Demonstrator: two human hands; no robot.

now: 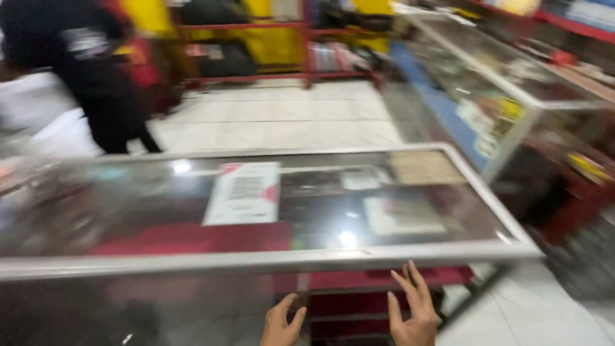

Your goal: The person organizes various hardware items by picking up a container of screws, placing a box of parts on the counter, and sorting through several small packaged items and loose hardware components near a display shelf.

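Both hands are raised at the near side of the glass display counter (275,259), below its aluminium front rail. The left hand (280,325) is open, fingers loosely spread, holding nothing. The right hand (413,311) is open too, fingers extended upward, fingertips (410,272) just under the rail near the counter's near-right corner; contact cannot be confirmed because of motion blur.

The thing being reached for appears to be the counter's near side: front rail and the red shelves (378,282) behind the glass panel below it.

Handling notes, as judgement:
- Palms are best kept flat and pressure put on the metal rail, not on the glass.
- The right hand is close to the corner; a sharp frame edge is likely there.
- Whether the near panel is open or glazed cannot be told.

Clearance:
- Open tiled floor (275,115) is seen beyond the counter's far edge.
- A second glass case (512,83) stands to the right, a narrow gap between it and the near-right corner.
- A person in dark clothes (96,70) stands past the far-left corner, well apart from the hands.
- On the countertop, a white printed sheet (245,192) lies mid-left.
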